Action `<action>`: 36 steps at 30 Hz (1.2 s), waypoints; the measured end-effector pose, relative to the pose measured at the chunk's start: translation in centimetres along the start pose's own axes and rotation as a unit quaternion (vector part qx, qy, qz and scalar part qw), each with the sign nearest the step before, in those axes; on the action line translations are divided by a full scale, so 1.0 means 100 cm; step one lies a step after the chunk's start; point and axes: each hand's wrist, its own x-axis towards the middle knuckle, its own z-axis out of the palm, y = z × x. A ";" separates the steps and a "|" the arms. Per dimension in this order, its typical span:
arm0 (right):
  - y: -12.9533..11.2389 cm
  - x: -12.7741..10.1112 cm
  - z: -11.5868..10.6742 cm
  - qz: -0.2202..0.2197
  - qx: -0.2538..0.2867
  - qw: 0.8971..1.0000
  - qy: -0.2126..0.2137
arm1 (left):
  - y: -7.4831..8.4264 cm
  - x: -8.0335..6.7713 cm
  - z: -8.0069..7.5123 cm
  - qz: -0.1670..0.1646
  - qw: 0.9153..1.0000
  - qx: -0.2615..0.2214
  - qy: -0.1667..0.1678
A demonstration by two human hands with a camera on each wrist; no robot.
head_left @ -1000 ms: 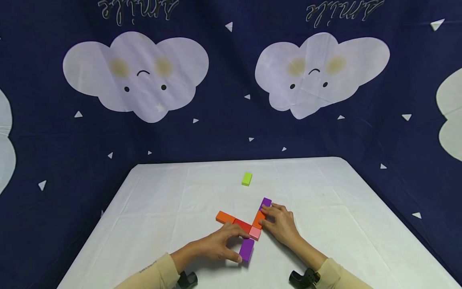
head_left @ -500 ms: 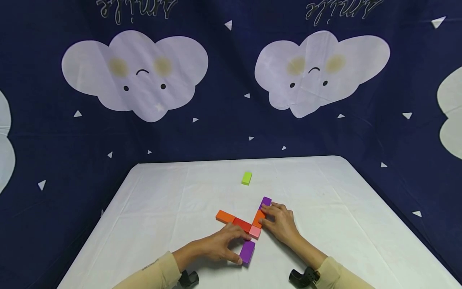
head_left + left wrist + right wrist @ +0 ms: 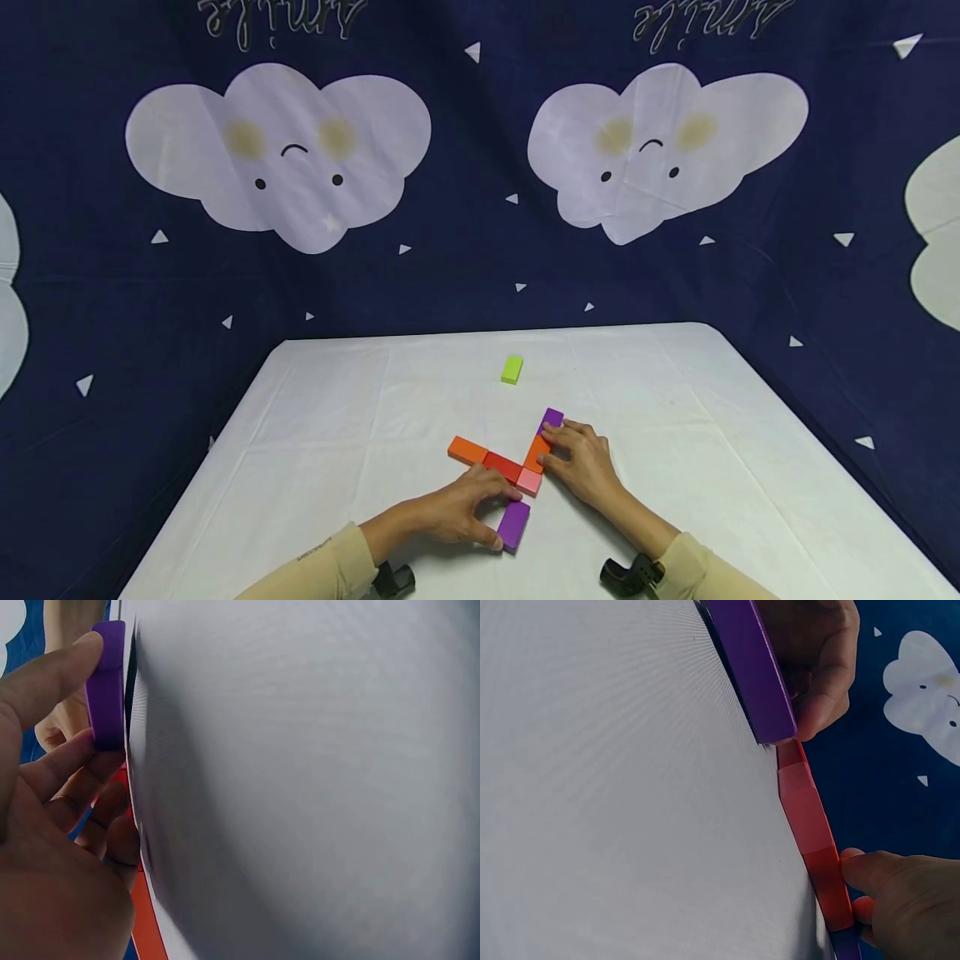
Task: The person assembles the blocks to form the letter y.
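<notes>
My left hand [image 3: 459, 505] pinches a purple block [image 3: 513, 525] lengthwise, with the thumb at its near end and the index fingertip at its far end. This block is just in front of a pink block [image 3: 528, 481], with a narrow gap between them. In the left wrist view, a dark shadow runs along the underside of the purple block [image 3: 106, 697]. My right hand [image 3: 583, 462] rests its thumb and fingertips along the right side of an orange block [image 3: 537, 455]. Beyond that orange block lies another purple block [image 3: 552, 419], in line with it.
A red block [image 3: 502, 467] and a second orange block [image 3: 467, 450] extend leftward from the pink one. One lime green block [image 3: 512, 370] lies alone farther back on the white table [image 3: 337, 400]. Behind stands a navy cloth backdrop [image 3: 480, 275] with clouds.
The left hand has drawn the purple block slightly toward the near side, widening the gap to the pink block. The right hand stays in place against the orange block.
</notes>
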 end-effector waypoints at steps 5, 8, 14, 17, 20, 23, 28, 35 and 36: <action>0.000 0.000 0.000 -0.001 0.001 1.000 -0.001 | 0.000 0.000 0.001 -0.005 1.000 0.007 -0.001; 0.000 0.000 -0.001 -0.003 0.003 1.000 0.001 | 0.001 0.000 0.001 -0.005 1.000 0.020 -0.001; 0.001 -0.001 0.001 -0.006 0.002 1.000 0.004 | 0.005 -0.002 0.001 -0.011 0.999 0.042 0.001; 0.000 -0.001 0.000 -0.006 0.003 1.000 0.003 | 0.007 -0.004 0.001 -0.017 0.999 0.035 0.008; 0.000 -0.001 0.000 -0.008 0.004 1.000 0.004 | 0.009 -0.005 0.001 -0.024 0.999 0.023 0.021; 0.001 -0.001 0.000 -0.010 0.004 1.000 0.006 | 0.009 -0.005 0.002 -0.031 0.999 0.013 0.031; 0.001 0.000 0.000 -0.011 0.000 1.000 0.008 | 0.009 -0.007 0.005 -0.029 0.998 0.015 0.047; 0.002 0.000 0.001 -0.008 0.000 1.000 0.005 | 0.011 -0.009 0.010 -0.021 0.996 0.047 0.072; 0.002 0.000 0.001 -0.008 0.000 1.000 0.005 | 0.011 -0.009 0.011 -0.021 0.996 0.048 0.074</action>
